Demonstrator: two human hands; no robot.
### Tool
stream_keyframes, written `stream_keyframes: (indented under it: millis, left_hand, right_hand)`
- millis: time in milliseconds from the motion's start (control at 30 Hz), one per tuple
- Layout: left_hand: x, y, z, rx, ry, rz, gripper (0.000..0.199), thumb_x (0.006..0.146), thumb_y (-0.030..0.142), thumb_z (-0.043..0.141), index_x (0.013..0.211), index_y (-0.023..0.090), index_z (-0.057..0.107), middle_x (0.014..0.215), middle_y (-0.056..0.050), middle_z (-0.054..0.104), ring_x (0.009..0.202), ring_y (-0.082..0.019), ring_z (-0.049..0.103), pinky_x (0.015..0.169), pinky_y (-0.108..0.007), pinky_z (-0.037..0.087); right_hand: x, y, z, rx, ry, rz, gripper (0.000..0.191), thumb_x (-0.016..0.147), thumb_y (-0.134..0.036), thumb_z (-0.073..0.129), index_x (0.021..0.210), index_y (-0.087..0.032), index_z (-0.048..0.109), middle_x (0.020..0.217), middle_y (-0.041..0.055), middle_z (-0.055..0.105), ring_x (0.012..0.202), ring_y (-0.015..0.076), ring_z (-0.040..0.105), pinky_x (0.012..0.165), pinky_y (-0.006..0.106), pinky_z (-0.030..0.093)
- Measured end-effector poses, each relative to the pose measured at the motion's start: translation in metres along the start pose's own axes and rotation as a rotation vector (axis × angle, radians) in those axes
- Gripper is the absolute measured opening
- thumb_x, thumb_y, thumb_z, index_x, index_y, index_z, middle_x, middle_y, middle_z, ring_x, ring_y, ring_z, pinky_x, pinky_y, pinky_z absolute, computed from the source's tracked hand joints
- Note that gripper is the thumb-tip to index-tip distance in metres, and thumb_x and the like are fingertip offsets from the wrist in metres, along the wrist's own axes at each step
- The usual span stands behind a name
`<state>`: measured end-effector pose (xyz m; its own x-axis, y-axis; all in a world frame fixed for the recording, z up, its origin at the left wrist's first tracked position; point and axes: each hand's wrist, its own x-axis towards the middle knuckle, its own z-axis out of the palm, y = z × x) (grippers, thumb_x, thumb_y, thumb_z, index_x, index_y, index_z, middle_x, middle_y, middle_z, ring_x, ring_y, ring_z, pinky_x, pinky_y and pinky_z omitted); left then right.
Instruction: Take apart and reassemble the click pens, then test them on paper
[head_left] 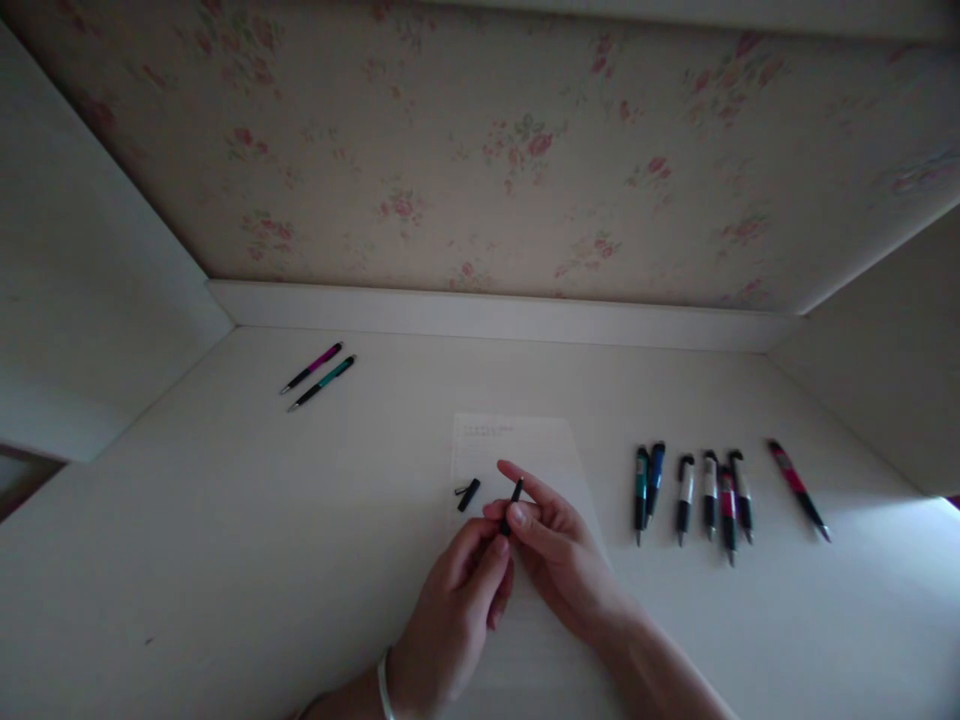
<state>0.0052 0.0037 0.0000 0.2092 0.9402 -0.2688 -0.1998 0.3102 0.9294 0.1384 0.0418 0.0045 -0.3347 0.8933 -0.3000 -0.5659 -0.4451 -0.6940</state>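
Note:
Between my two hands is a small black pen part [516,494], its thin tip pointing up and away from me. My left hand [465,600] pinches its lower end, and my right hand [559,545] holds it with thumb and fingers just above, index finger stretched out. The two hands meet over a sheet of white paper [517,460] with faint writing near its top. A black piece with a clip [469,494] lies on the paper just beyond my left hand. The lower end of the held part is hidden by my fingers.
A purple pen [313,368] and a teal pen [322,384] lie at the back left of the white desk [225,540]. Several pens, one of them white and black [685,500], stand in a loose row on the right. A red pen [799,488] lies farther right.

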Motion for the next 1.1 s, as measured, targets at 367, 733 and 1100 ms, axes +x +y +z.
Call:
stream_keyframes:
  millis: [367, 733, 1100]
  left_hand:
    - [-0.0008, 0.0036, -0.0001, 0.023, 0.010, -0.003, 0.032, 0.100, 0.049, 0.049, 0.097, 0.018, 0.057, 0.062, 0.006, 0.044, 0.054, -0.011, 0.037, 0.049, -0.024, 0.029]
    - [0.0004, -0.0031, -0.0013, -0.045, 0.020, -0.020, 0.036, 0.099, 0.049, 0.048, 0.078, 0.019, 0.051, 0.060, 0.005, 0.045, 0.053, -0.011, 0.037, 0.049, -0.024, 0.029]
    - [-0.0034, 0.0032, -0.0001, -0.052, -0.025, -0.041, 0.044, 0.094, 0.062, 0.050, 0.082, 0.020, 0.051, 0.058, 0.007, 0.039, 0.050, -0.009, 0.028, 0.046, -0.023, 0.023]
  right_hand:
    - [0.0007, 0.0035, 0.0024, -0.083, 0.032, -0.116, 0.049, 0.072, -0.025, 0.089, 0.116, -0.027, 0.067, 0.083, -0.0041, 0.071, 0.072, 0.0134, 0.065, 0.072, 0.027, 0.052]
    - [0.0000, 0.0005, 0.0030, 0.019, 0.000, -0.041, 0.048, 0.074, -0.024, 0.088, 0.118, -0.025, 0.069, 0.102, 0.0038, 0.080, 0.086, 0.0152, 0.073, 0.083, 0.028, 0.054]
    - [0.0000, -0.0001, -0.0005, 0.059, -0.041, -0.078, 0.022, 0.079, -0.029, 0.085, 0.099, -0.025, 0.077, 0.097, -0.0007, 0.080, 0.082, 0.0109, 0.071, 0.076, 0.020, 0.053]
